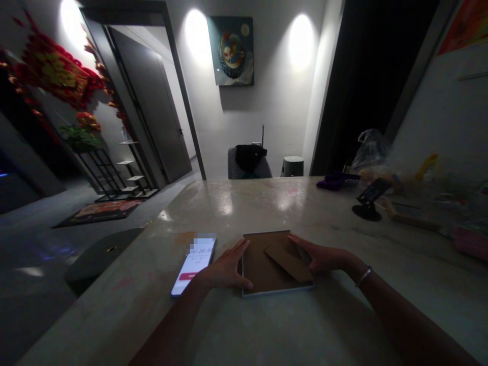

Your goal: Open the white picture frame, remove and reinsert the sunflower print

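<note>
A flat rectangular frame [253, 264] with a brown backing and thin light edges lies on the marble-look table [213, 325]. A brown flap [292, 263] slants across its right half. My left hand [229, 267] grips the frame's left side, fingers along the upper left edge and thumb at the lower left corner. My right hand [318, 255] holds the right side, fingertips at the upper right corner; its thumb is partly hidden. Just left of my left hand lies a phone [198, 259] with a lit screen.
A black phone stand [366, 211] is on the table's right side, near a purple item [335, 181], a wooden-edged frame [409, 213] and a clear plastic bag [371, 152]. Beyond the far edge is a chair [232, 165] with black cloth. A dark stool [102, 254] stands left.
</note>
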Action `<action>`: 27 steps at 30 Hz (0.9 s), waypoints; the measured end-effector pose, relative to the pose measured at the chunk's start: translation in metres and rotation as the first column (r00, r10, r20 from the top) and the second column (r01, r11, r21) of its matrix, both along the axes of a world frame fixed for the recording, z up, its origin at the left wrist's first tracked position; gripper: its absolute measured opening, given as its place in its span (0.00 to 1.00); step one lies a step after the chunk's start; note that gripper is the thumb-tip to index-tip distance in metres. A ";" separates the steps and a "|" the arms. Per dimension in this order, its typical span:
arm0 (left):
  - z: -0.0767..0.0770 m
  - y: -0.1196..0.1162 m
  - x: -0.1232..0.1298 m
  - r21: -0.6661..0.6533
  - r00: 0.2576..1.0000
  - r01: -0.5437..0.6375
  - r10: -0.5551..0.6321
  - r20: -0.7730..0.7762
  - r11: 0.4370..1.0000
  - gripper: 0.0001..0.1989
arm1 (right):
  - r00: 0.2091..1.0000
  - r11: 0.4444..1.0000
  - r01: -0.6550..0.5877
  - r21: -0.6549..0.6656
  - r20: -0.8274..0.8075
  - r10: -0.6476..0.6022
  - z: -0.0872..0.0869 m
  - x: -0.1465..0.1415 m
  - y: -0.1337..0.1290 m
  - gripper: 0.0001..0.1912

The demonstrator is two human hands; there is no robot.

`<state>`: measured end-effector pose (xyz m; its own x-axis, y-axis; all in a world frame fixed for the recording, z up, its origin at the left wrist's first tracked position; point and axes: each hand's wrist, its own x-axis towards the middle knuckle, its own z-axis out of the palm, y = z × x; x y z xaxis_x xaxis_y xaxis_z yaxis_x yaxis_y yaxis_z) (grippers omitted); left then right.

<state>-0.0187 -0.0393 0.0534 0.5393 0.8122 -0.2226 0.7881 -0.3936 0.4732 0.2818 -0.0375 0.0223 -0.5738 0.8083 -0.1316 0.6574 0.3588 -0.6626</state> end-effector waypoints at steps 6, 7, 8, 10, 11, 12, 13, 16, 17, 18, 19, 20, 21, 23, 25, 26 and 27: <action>-0.002 0.002 0.005 0.007 1.000 -0.002 0.002 -0.006 1.000 0.54 | 1.000 1.000 0.011 0.004 -0.028 -0.010 -0.004 0.004 0.002 0.57; -0.002 0.002 0.006 0.007 1.000 -0.008 0.008 -0.003 1.000 0.53 | 0.999 1.000 0.019 -0.002 -0.045 -0.019 -0.004 0.005 0.002 0.56; -0.003 0.002 0.006 0.011 1.000 -0.018 0.017 0.004 1.000 0.51 | 0.997 0.999 0.030 -0.013 -0.070 -0.031 -0.005 0.005 0.002 0.55; -0.006 0.003 0.008 0.034 0.998 -0.055 0.054 0.032 0.998 0.46 | 0.984 0.997 0.060 -0.042 -0.163 -0.066 -0.005 0.006 0.003 0.50; -0.009 0.003 0.009 0.051 0.995 -0.087 0.084 0.054 0.995 0.43 | 0.967 0.995 0.076 -0.068 -0.238 -0.090 -0.005 0.005 0.004 0.45; -0.012 0.004 0.011 0.073 0.989 -0.128 0.122 0.083 0.989 0.39 | 0.938 0.990 0.094 -0.104 -0.324 -0.124 -0.005 0.005 0.005 0.41; -0.015 0.006 0.012 0.092 0.980 -0.175 0.165 0.112 0.980 0.36 | 0.898 0.982 0.113 -0.150 -0.407 -0.165 -0.006 0.004 0.006 0.37; -0.027 0.012 0.014 0.155 0.936 -0.312 0.275 0.218 0.937 0.29 | 0.767 0.934 0.212 -0.289 -0.542 -0.342 -0.007 0.002 0.011 0.31; -0.030 0.014 0.015 0.171 0.922 -0.354 0.313 0.228 0.919 0.28 | 0.739 0.908 0.268 -0.322 -0.536 -0.408 -0.007 0.002 0.012 0.30; -0.033 0.016 0.015 0.177 0.914 -0.376 0.332 0.234 0.910 0.28 | 0.720 0.881 0.327 -0.342 -0.514 -0.466 -0.007 0.001 0.014 0.30; -0.035 0.017 0.015 0.179 0.907 -0.394 0.349 0.237 0.902 0.28 | 0.709 0.856 0.378 -0.353 -0.484 -0.513 -0.006 0.001 0.015 0.28; -0.036 0.018 0.015 0.176 0.902 -0.404 0.360 0.238 0.898 0.29 | 0.704 0.834 0.418 -0.360 -0.452 -0.548 -0.005 0.000 0.015 0.27; -0.036 0.019 0.014 0.172 0.898 -0.413 0.368 0.240 0.895 0.28 | 0.710 0.821 0.445 -0.357 -0.419 -0.567 -0.004 -0.001 0.015 0.25; -0.036 0.019 0.014 0.177 0.898 -0.413 0.366 0.245 0.893 0.25 | 0.743 0.820 0.473 -0.321 -0.355 -0.568 -0.001 -0.004 0.014 0.23; -0.035 0.018 0.016 0.204 0.908 -0.394 0.345 0.238 0.896 0.19 | 0.781 0.832 0.492 -0.258 -0.292 -0.552 0.002 -0.010 0.011 0.21; -0.035 0.017 0.016 0.221 0.914 -0.383 0.334 0.231 0.897 0.16 | 0.799 0.844 0.490 -0.219 -0.274 -0.535 0.003 -0.013 0.010 0.20; -0.035 0.017 0.017 0.233 0.918 -0.376 0.327 0.223 0.897 0.15 | 0.816 0.859 0.478 -0.181 -0.270 -0.511 0.004 -0.016 0.008 0.19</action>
<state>-0.0013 -0.0227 0.0182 0.2177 0.9709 0.0994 0.8130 -0.2367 0.5320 0.2658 -0.0290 0.0261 -0.1242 0.9855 -0.1153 0.4930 -0.0395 -0.8691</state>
